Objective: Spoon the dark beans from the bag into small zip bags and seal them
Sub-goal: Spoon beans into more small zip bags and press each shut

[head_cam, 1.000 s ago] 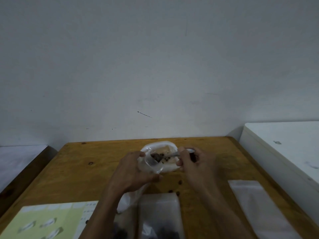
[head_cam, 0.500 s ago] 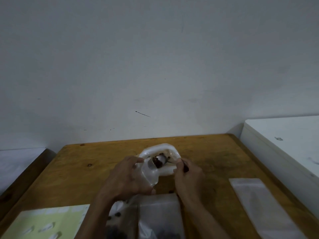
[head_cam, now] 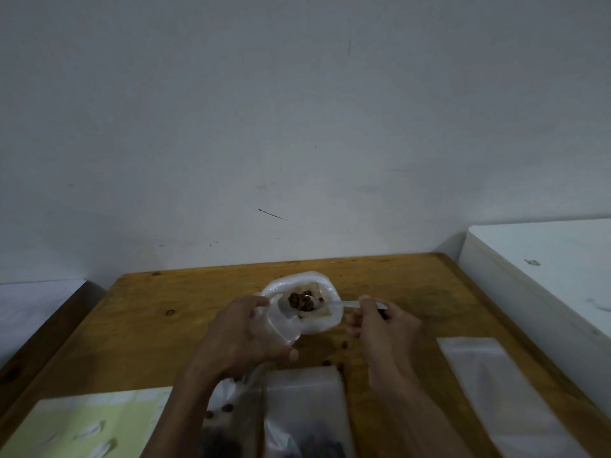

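Head view shows a white plastic bag (head_cam: 317, 317) with its rim rolled down, sitting mid-bench toward the far edge. The left hand (head_cam: 243, 338) has its fingers curled round a small clear zip bag (head_cam: 284, 322), holding its mouth open just in front of the big bag. The right hand (head_cam: 383, 328) pinches the handle of a white spoon (head_cam: 330, 305) whose bowl, heaped with dark beans (head_cam: 301, 301), hangs over that mouth. Loose beans lie on the wooden bench (head_cam: 148, 325) between the hands. Filled bags (head_cam: 304, 414) lie at the near edge, an empty flat bag (head_cam: 496, 391) to the right, a pale green sheet (head_cam: 82, 428) near left; bare wood remains along the far edge.
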Demonstrator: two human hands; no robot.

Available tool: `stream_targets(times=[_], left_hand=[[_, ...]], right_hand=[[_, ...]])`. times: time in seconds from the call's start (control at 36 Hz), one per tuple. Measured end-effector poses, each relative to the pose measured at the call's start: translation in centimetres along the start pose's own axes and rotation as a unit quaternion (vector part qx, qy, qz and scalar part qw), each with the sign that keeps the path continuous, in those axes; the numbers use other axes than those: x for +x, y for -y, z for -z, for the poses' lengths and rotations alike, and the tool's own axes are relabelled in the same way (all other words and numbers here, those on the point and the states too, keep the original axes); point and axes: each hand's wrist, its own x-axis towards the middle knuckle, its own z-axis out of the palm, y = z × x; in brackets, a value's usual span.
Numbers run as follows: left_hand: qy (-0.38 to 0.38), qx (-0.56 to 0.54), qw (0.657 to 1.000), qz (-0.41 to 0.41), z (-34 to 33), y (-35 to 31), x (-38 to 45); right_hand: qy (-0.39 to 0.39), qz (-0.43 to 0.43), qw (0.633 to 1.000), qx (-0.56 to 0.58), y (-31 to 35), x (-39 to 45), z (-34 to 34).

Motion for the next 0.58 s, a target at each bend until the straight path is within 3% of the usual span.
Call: stream_targets(times=[0.25, 0.39, 0.58], left_hand=[[-0.001, -0.006, 1.0, 0.011, -0.2, -0.3, 0.1], [-0.007, 0.002, 1.0, 0.009, -0.5, -0.1, 0.3], [-0.013, -0.041, 0.999, -0.003, -0.4, 0.4, 0.4]], right_hand=[[0.046, 0.103, 0.992, -0.059, 2.6, -1.9, 0.9], [0.111, 0.303, 0.925, -0.2, 1.9, -3.3, 0.5], [-0.004, 0.438, 0.872, -0.221, 0.7, -2.7, 1.6]])
